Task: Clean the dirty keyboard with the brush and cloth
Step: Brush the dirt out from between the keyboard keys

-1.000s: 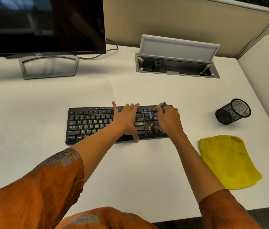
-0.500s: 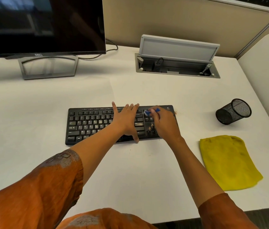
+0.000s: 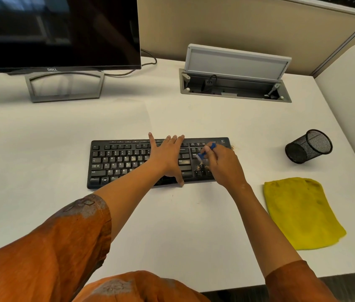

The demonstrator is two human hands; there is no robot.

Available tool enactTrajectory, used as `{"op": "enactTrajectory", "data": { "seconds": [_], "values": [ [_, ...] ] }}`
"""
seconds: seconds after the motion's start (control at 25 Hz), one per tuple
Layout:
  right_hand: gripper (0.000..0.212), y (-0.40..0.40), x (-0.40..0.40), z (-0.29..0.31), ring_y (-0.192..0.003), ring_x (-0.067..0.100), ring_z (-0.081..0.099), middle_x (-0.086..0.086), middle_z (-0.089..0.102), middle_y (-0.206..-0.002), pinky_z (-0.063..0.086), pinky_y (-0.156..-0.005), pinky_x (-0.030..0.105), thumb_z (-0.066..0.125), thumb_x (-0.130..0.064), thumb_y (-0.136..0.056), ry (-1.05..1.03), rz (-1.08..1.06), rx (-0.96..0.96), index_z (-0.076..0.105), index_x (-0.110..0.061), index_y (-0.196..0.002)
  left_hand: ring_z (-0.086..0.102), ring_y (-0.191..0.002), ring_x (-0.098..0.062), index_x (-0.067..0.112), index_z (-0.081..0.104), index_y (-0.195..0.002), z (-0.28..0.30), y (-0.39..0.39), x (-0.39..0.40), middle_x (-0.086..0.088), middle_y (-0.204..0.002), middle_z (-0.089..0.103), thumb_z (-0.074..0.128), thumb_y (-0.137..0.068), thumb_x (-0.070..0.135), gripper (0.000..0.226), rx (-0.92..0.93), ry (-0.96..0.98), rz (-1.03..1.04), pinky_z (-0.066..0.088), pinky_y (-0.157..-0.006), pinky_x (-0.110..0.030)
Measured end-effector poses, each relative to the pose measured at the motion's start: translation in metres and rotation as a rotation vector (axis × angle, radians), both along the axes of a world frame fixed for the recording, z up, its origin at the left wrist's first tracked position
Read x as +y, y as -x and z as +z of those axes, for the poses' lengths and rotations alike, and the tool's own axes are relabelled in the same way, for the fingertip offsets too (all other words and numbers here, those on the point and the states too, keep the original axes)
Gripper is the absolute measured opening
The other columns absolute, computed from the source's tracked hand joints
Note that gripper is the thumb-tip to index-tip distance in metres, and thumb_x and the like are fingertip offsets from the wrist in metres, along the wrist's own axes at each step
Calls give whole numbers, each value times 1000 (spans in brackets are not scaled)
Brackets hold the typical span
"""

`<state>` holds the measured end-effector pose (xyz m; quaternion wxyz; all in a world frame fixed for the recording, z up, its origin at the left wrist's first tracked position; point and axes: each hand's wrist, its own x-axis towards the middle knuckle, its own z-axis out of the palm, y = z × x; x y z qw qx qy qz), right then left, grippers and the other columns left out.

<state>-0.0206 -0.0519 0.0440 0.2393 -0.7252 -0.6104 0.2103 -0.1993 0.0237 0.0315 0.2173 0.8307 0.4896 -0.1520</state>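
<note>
**Keyboard under brush, right end**

Your white desk [image 3: 41, 149] carries a dark monitor [image 3: 56, 31] at the far left on a grey stand, and an open cable hatch [image 3: 235, 83] at the far centre. The black keyboard [image 3: 115, 162] lies mid-desk, squarely in front of you. The yellow cloth [image 3: 300, 212] lies flat on the desk to the keyboard's right, apart from it and untouched. A black mesh cup [image 3: 309, 147] lies tipped on its side beyond the cloth.

Your left hand [image 3: 168, 158] lies flat on the keyboard's middle, fingers straight and spread, thumb at the near edge. Your right hand [image 3: 224, 166] is over the right end, its fingers curled and pinching the blue brush [image 3: 207, 150], which angles down toward the keys. Brown crumbs [image 3: 200, 167] sit on the keys just below the brush; a few more lie at the keyboard's far right corner.
</note>
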Motion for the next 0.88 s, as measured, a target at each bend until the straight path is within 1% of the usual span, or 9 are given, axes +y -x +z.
{"op": "enactTrajectory", "data": {
  "seconds": [0.08, 0.12, 0.24, 0.36, 0.44, 0.56, 0.68, 0.76, 0.88],
  "values": [
    [29, -3, -1, 2, -71, 1, 56, -11, 67, -89, 39, -61, 13, 43, -31, -106, 2, 18, -14, 70, -23, -105, -2, -159, -22, 20, -9, -163, 0, 0, 0, -3, -173, 4, 91, -53, 68, 156, -1, 1, 1, -15, -111, -77],
    [29, -6, -2, 1, -73, 1, 57, -11, 67, -89, 41, -62, 14, 42, -31, -106, 31, 38, -26, 71, -23, -104, -2, -159, -22, 20, -9, -163, 0, 0, -1, -3, -173, 4, 91, -53, 68, 156, 2, 1, -1, -15, -111, -77],
    [33, -14, -2, 3, -74, 8, 61, -6, 70, -84, 49, -65, 30, 41, -32, -106, 53, 35, -20, 69, -23, -93, -2, -159, -22, 20, -9, -163, 1, 0, 0, -3, -173, 4, 91, -54, 68, 156, 0, -2, -1, -14, -112, -77],
    [30, -16, -2, 6, -76, 9, 64, -7, 72, -88, 54, -68, 33, 42, -33, -106, -18, -16, 91, 70, -26, -97, -2, -159, -22, 21, -8, -163, 1, 0, 0, -3, -173, 5, 91, -54, 68, 155, -5, -1, 0, -14, -111, -77],
    [27, -9, -3, 6, -73, 16, 66, -8, 73, -90, 57, -67, 38, 44, -36, -105, 12, 25, 142, 69, -27, -99, -1, -159, -22, 20, -7, -164, 0, 0, -1, -3, -173, 6, 91, -53, 68, 155, -8, -6, 0, -14, -111, -77],
    [26, -6, -5, 1, -73, 27, 66, -8, 72, -85, 58, -68, 46, 44, -37, -104, 88, 101, 84, 67, -31, -96, -2, -159, -21, 20, -7, -164, 0, 1, -1, -3, -173, 6, 91, -53, 68, 155, -11, -8, 1, -15, -111, -77],
    [27, -20, -3, 6, -72, 20, 64, -6, 69, -80, 53, -65, 39, 42, -31, -105, 124, 67, -60, 65, -26, -92, -1, -159, -22, 21, -7, -164, 1, 1, -1, -3, -173, 6, 91, -53, 67, 155, -18, -1, 5, -15, -111, -77],
    [28, -25, -2, 10, -73, 22, 61, -2, 67, -80, 50, -65, 36, 41, -31, -105, 111, 28, -143, 66, -24, -94, -1, -159, -22, 20, -7, -164, 2, 1, -1, -3, -172, 6, 92, -54, 66, 155, -20, 0, 5, -15, -112, -77],
    [27, -18, -4, 12, -63, 21, 57, -2, 66, -73, 42, -56, 32, 43, -32, -105, 83, 92, -63, 67, -27, -96, -1, -159, -22, 20, -6, -164, 3, 1, -2, -3, -172, 6, 91, -54, 66, 154, -23, -3, 1, -14, -112, -77]
  ]
}}
